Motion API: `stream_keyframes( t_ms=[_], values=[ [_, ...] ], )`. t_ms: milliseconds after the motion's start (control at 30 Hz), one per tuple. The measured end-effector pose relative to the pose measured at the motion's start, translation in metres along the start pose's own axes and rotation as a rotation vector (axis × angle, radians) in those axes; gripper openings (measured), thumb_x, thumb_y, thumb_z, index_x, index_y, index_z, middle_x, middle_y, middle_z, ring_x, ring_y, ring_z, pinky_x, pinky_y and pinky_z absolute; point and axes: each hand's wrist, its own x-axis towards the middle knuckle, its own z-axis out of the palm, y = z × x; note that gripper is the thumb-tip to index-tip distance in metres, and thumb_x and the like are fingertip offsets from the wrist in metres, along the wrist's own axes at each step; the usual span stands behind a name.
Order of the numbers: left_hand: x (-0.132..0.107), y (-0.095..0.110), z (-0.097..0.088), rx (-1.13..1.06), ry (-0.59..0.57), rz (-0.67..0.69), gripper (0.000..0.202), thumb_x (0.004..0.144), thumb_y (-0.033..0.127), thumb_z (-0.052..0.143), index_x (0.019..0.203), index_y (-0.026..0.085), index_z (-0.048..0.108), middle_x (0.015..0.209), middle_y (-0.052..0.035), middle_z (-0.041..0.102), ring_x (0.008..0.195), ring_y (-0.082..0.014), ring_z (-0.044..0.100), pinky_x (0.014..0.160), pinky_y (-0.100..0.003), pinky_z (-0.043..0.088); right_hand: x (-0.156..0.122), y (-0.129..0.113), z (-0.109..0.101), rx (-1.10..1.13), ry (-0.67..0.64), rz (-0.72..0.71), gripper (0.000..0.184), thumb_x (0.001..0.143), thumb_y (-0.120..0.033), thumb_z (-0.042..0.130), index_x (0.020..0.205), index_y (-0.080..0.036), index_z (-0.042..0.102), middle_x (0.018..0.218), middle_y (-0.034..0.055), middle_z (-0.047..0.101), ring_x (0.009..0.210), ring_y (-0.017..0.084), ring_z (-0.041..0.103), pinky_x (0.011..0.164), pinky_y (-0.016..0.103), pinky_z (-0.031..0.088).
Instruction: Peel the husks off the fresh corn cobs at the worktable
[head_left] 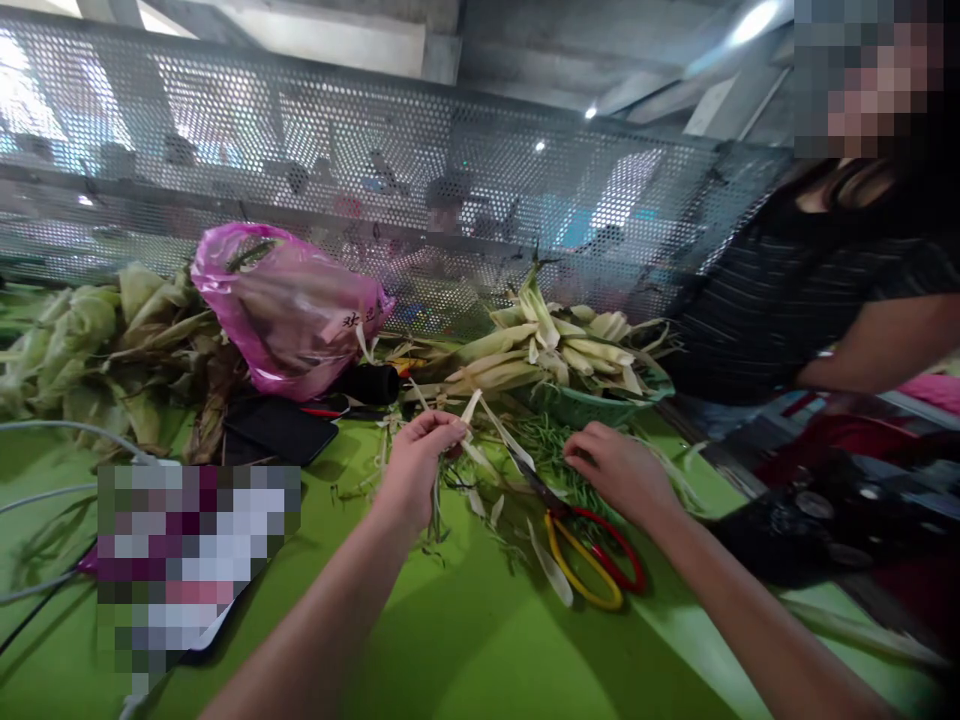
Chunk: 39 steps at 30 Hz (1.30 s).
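Note:
My left hand (424, 450) is closed in a pinch on a pale strip of corn husk (472, 408), above scattered husk scraps. To its right, my right hand (619, 465) is over a heap of thin green strands (551, 440). Its fingers curl inward, and their tips are partly hidden, so what they hold does not show clearly. Between my hands lies a pair of scissors (585, 555) with one red and one yellow handle loop, blades pointing away from me. Loose narrow husk strips (551, 565) lie beside the blades on the green table (442, 640).
A green basket (600, 405) heaped with corn husks (555, 345) stands behind my hands. Left are a pink plastic bag (277, 310), more husks (82, 340), a black phone-like slab (281, 432) and cables (67, 425). A perforated metal screen (337, 150) rises behind. A person (795, 270) is at right.

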Motion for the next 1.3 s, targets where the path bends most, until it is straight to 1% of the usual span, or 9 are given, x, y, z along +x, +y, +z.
stream_keyframes(
  t_ms=[200,400,500,633,733,800,1000,1233,1300],
  values=[
    [0.000,0.000,0.000,-0.020,-0.006,-0.024,0.016,0.062,0.020,0.075,0.068,0.012,0.062,0.066,0.0008,0.056,0.057,-0.0061,0.048,0.056,-0.018,0.037,0.006,-0.005,-0.032,0.393,0.025,0.158,0.024,0.077,-0.042,0.062,0.082,-0.018,0.061,0.078,0.0043,0.060,0.061,0.015,0.050,0.059,0.029,0.041],
    [-0.002,-0.004,-0.001,-0.005,-0.132,-0.078,0.017,0.066,0.022,0.076,0.072,0.014,0.062,0.069,0.0014,0.057,0.059,-0.0062,0.052,0.058,-0.017,0.039,0.003,-0.031,-0.054,0.725,0.034,0.204,0.026,0.077,-0.040,0.067,0.087,-0.018,0.057,0.070,-0.0003,0.053,0.061,0.012,0.047,0.051,0.022,0.034],
    [-0.006,-0.003,0.005,-0.022,-0.227,-0.119,0.017,0.066,0.022,0.077,0.071,0.013,0.063,0.099,-0.0044,0.065,0.066,-0.0056,0.054,0.062,-0.018,0.043,0.002,-0.048,-0.054,0.785,0.018,0.180,0.027,0.073,-0.037,0.075,0.085,-0.017,0.062,0.075,-0.0005,0.055,0.064,0.010,0.047,0.056,0.022,0.035],
    [-0.011,-0.003,0.018,-0.057,-0.450,-0.127,0.015,0.068,0.021,0.076,0.071,0.012,0.064,0.137,-0.0067,0.051,0.083,-0.0102,0.060,0.073,-0.022,0.048,0.001,-0.076,-0.044,0.785,-0.070,0.088,0.025,0.070,-0.036,0.079,0.080,-0.017,0.067,0.078,0.0013,0.061,0.073,0.013,0.051,0.069,0.025,0.039],
    [-0.013,-0.006,0.022,-0.045,-0.595,-0.150,0.015,0.070,0.022,0.075,0.074,0.012,0.064,0.119,-0.0098,0.062,0.086,-0.0130,0.061,0.079,-0.025,0.049,-0.001,-0.090,-0.037,0.782,-0.107,0.032,0.025,0.072,-0.038,0.078,0.081,-0.017,0.068,0.078,0.0014,0.063,0.075,0.015,0.054,0.072,0.027,0.041],
    [-0.012,-0.004,0.017,-0.036,-0.630,-0.190,0.015,0.072,0.021,0.075,0.077,0.012,0.064,0.097,-0.0089,0.068,0.079,-0.0123,0.062,0.078,-0.025,0.049,0.000,-0.091,-0.037,0.777,-0.035,0.024,0.023,0.073,-0.037,0.078,0.082,-0.018,0.068,0.078,0.0006,0.063,0.074,0.014,0.054,0.071,0.026,0.041],
    [-0.001,0.019,-0.009,-0.132,-0.422,-0.129,0.014,0.075,0.019,0.072,0.078,0.014,0.059,0.081,-0.0047,0.068,0.068,-0.0084,0.061,0.066,-0.017,0.048,0.007,-0.056,-0.053,0.738,0.410,0.116,0.023,0.065,-0.032,0.082,0.081,-0.020,0.071,0.077,-0.0007,0.061,0.071,0.011,0.050,0.062,0.022,0.038],
    [0.008,0.026,-0.014,-0.164,-0.240,-0.140,0.023,0.067,0.021,0.078,0.074,0.014,0.058,0.076,-0.0039,0.067,0.066,-0.0097,0.061,0.064,-0.020,0.050,0.002,-0.029,-0.061,0.922,0.342,0.291,0.038,0.050,-0.038,0.087,0.077,-0.016,0.069,0.065,-0.0013,0.053,0.050,0.007,0.039,0.041,0.019,0.023],
    [0.008,0.024,-0.015,-0.152,-0.221,-0.150,0.023,0.066,0.022,0.078,0.075,0.014,0.058,0.076,-0.0043,0.067,0.065,-0.0098,0.061,0.064,-0.020,0.050,0.003,-0.023,-0.059,0.949,0.397,0.310,0.041,0.047,-0.039,0.087,0.076,-0.017,0.069,0.069,-0.0007,0.054,0.052,0.006,0.039,0.042,0.018,0.024]
  ],
)
